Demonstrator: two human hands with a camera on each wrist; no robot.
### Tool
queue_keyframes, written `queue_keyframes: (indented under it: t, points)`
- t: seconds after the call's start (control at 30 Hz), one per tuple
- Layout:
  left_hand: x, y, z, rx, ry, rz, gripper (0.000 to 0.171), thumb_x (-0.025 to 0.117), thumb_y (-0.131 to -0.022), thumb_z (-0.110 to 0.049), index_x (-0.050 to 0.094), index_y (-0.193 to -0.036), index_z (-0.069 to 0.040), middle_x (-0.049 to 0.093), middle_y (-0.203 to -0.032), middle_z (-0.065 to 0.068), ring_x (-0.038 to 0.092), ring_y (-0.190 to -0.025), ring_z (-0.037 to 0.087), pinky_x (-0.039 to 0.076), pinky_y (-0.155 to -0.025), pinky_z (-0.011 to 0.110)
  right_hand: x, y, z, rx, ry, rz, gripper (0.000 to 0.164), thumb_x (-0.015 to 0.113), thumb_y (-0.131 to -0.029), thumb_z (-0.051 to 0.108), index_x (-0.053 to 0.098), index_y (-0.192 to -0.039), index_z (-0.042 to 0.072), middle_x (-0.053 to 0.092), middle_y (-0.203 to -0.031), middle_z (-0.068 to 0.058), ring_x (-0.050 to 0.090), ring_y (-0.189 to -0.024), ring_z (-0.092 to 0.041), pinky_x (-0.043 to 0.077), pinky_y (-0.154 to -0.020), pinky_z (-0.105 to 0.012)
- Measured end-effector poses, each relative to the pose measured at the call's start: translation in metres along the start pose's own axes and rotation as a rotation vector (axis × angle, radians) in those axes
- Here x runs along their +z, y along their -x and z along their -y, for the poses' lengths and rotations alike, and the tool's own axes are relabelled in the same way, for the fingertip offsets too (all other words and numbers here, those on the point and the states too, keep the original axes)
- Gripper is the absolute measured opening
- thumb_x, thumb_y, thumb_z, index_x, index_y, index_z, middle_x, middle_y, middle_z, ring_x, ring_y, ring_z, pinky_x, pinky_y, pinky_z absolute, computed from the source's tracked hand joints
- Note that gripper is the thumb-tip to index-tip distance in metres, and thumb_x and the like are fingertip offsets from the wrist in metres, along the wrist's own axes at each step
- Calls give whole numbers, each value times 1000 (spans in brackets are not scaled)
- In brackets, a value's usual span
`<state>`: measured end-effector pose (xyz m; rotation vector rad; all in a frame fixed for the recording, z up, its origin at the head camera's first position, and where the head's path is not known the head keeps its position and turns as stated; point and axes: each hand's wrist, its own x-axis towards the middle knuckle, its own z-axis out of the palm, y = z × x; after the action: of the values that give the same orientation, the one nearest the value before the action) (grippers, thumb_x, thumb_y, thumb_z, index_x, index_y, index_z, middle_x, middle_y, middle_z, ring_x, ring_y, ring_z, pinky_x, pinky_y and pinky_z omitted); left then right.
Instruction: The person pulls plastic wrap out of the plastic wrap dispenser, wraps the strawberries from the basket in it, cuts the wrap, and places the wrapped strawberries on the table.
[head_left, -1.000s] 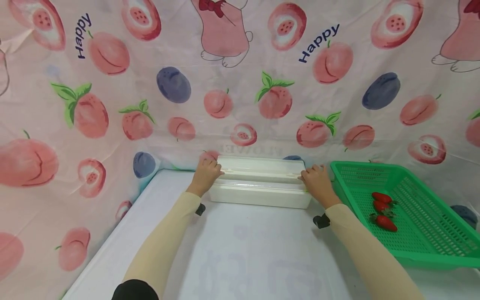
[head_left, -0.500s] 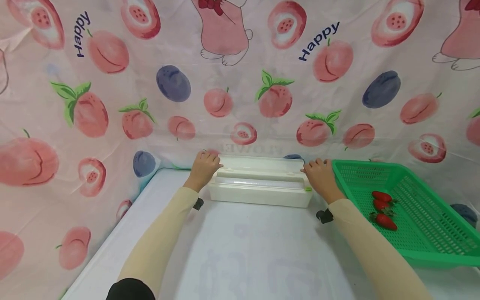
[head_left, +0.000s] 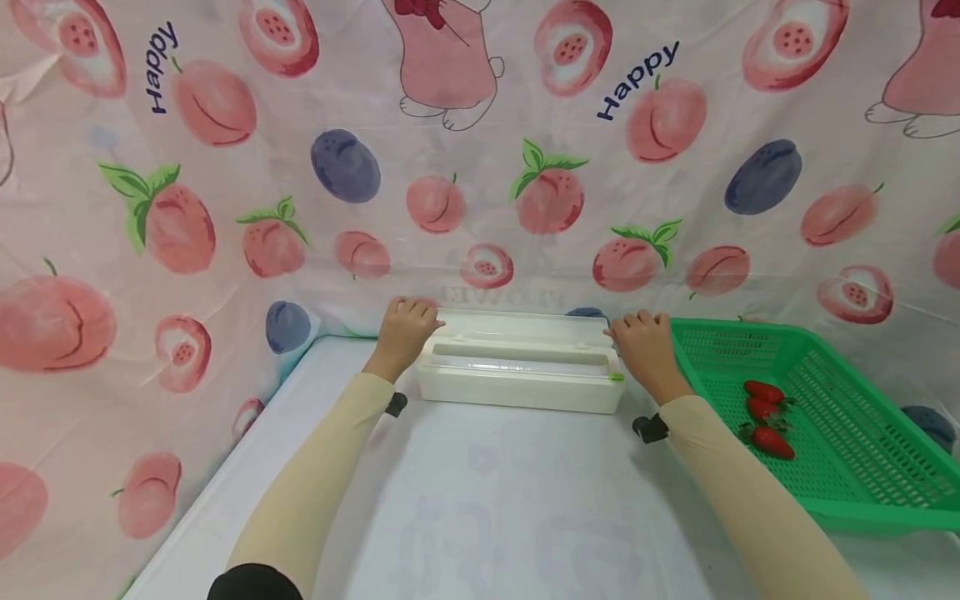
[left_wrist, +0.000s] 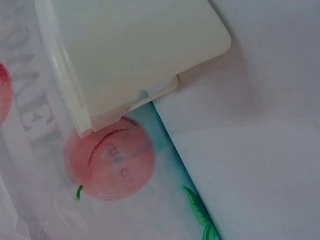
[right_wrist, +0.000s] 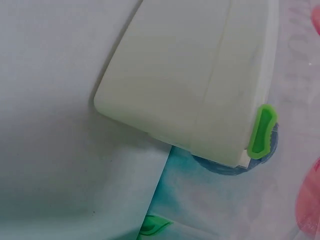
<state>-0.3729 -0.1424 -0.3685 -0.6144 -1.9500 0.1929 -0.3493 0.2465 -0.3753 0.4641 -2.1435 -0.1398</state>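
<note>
A white cling film dispenser (head_left: pixel 517 396) stands on the table at the back, its hinged lid (head_left: pixel 525 323) raised and leaning back. In its long slot lies a clear, shiny roll of cling film (head_left: pixel 517 365). A green slide cutter (head_left: pixel 617 377) sits at the right end, seen larger as a green slider (right_wrist: pixel 262 132) in the right wrist view. My left hand (head_left: pixel 405 333) grips the lid's left end with curled fingers. At the opposite end my right hand (head_left: pixel 643 348) holds the lid's right corner. Both wrist views show the dispenser's ends; neither shows fingers.
To the right stands a green plastic basket (head_left: pixel 862 467) holding several red strawberries (head_left: pixel 771 442). A fruit-printed cloth (head_left: pixel 480 150) hangs behind and along the left side. White tabletop (head_left: pixel 510 500) extends in front of the dispenser.
The lid has tilted further back, uncovering the slot and the roll. Both hands have moved up and slightly outward with it. The basket and strawberries stay put.
</note>
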Motion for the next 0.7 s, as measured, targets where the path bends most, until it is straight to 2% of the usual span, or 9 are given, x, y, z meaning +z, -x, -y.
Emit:
queue_keyframes:
  t: [0.23, 0.47, 0.7]
  points:
    - [-7, -2, -1, -40, 16, -17, 24, 69, -80, -31, 65, -81, -7, 70, -81, 6, 64, -77, 25, 50, -77, 38, -6, -2, 1, 24, -11, -51, 24, 67, -85, 22, 64, -78, -1, 68, -73, -18, 60, -69, -33, 38, -58, -41]
    - [-13, -4, -2, -89, 41, -68, 22, 68, -81, -30, 66, -81, -8, 70, -76, 6, 63, -72, 24, 50, -72, 37, -14, -6, 2, 58, -30, -72, 23, 68, -84, 21, 63, -78, 0, 67, -74, -17, 60, -70, -33, 39, -59, -42]
    - [-19, -9, 0, -111, 7, -87, 25, 68, -81, -32, 66, -77, -8, 68, -72, 7, 62, -69, 24, 50, -67, 36, -25, -12, 3, 70, -40, -95, 24, 66, -85, 22, 63, -79, -1, 67, -74, -18, 60, -72, -34, 39, -60, -42]
